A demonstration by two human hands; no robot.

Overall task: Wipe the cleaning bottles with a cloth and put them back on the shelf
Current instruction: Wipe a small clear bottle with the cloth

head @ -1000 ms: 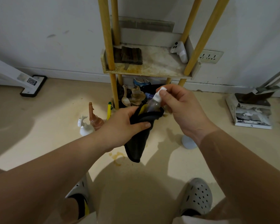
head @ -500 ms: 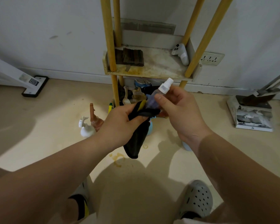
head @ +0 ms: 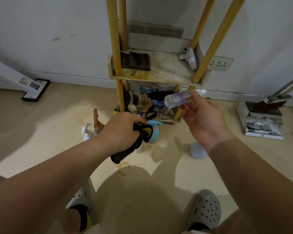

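On beige floor (head: 49, 125), stained shelf (head: 167, 72)

Left hand (head: 122, 130) clenched on cloth (head: 127, 152), knuckles up, right hand (head: 203, 120) palm up, gripping bottle (head: 178, 98)

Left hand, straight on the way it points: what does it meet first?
Likely the blue spray bottle, standing just past the left hand and its dark cloth. Depth is unclear, so the hand might pass above it.

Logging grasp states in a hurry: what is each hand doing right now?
Left hand: grips the dark cloth.
Right hand: holds the clear spray bottle, tipped sideways.
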